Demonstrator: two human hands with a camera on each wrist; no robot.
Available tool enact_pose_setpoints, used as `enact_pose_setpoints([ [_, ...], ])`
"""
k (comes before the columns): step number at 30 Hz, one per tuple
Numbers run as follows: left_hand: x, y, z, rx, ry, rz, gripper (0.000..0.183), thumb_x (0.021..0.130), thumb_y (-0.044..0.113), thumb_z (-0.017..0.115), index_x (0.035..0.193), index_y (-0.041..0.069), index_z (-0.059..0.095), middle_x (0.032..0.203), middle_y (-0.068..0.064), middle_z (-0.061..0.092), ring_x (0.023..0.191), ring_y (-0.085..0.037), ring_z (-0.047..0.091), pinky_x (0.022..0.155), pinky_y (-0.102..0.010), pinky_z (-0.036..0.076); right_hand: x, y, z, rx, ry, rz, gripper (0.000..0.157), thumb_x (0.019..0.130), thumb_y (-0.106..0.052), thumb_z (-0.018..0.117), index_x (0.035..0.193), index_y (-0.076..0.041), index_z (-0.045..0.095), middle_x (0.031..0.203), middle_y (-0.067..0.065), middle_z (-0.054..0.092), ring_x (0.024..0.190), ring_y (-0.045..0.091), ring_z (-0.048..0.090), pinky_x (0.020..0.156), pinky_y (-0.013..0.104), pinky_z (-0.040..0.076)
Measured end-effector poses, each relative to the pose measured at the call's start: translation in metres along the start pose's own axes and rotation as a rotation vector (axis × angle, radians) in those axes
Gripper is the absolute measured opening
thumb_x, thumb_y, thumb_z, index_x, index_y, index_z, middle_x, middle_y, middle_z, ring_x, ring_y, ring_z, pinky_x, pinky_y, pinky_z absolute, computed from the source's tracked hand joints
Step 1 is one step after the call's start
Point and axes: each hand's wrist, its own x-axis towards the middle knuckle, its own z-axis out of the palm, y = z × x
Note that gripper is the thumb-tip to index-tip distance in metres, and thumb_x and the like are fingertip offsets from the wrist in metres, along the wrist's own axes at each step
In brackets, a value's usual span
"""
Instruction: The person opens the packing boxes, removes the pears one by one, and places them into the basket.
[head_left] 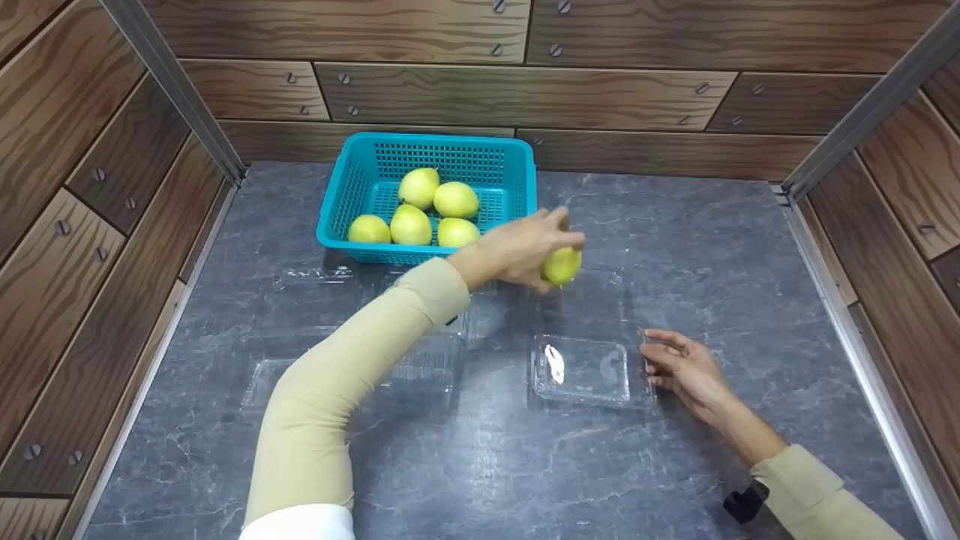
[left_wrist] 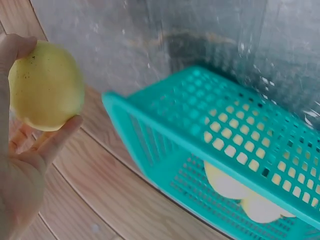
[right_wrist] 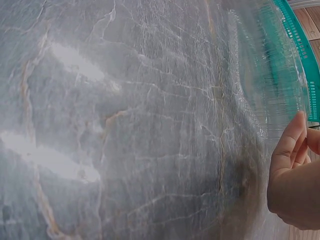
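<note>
My left hand (head_left: 531, 249) grips a yellow-green pear (head_left: 562, 265) above the far part of a clear plastic clamshell box (head_left: 581, 371), just right of the basket. In the left wrist view, fingers and thumb wrap around the pear (left_wrist: 47, 86), which is apart from the basket. My right hand (head_left: 686, 367) pinches the right rim of the box, which lies opened out on the table. The right wrist view shows the fingertips on the clear box edge (right_wrist: 270, 75). Several more pears (head_left: 411, 225) lie in the turquoise basket (head_left: 523, 180).
More clear plastic boxes (head_left: 427, 367) lie on the left of the grey marbled table (head_left: 480, 465), partly hidden behind my left forearm. Wood-patterned walls (head_left: 525, 97) with metal edge strips (head_left: 847, 337) enclose the table at the back and both sides.
</note>
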Motion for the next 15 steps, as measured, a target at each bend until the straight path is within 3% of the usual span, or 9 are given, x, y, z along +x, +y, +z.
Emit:
enact_pose_setpoints([
  [6, -0.002, -0.025, -0.007, -0.032, 0.075, -0.083, 0.074, 0.08, 0.039, 0.09, 0.143, 0.023, 0.053, 0.146, -0.014, 0.046, 0.13, -0.034, 0.056, 0.105, -0.044, 0.06, 0.0, 0.001, 0.001, -0.007, 0.008, 0.004, 0.034, 0.099, -0.014, 0.073, 0.131, -0.012, 0.059, 0.092, -0.009, 0.07, 0.074, 0.006, 0.065, 0.067, 0.021, 0.062],
  [15, -0.001, -0.057, -0.004, -0.082, 0.047, -0.226, 0.076, 0.085, 0.04, 0.086, 0.149, 0.024, 0.048, 0.154, -0.019, 0.042, 0.138, -0.039, 0.054, 0.116, -0.052, 0.053, 0.002, 0.002, 0.002, 0.004, 0.005, 0.004, 0.029, 0.099, -0.012, 0.073, 0.126, -0.015, 0.062, 0.091, -0.01, 0.071, 0.074, 0.006, 0.065, 0.067, 0.021, 0.062],
])
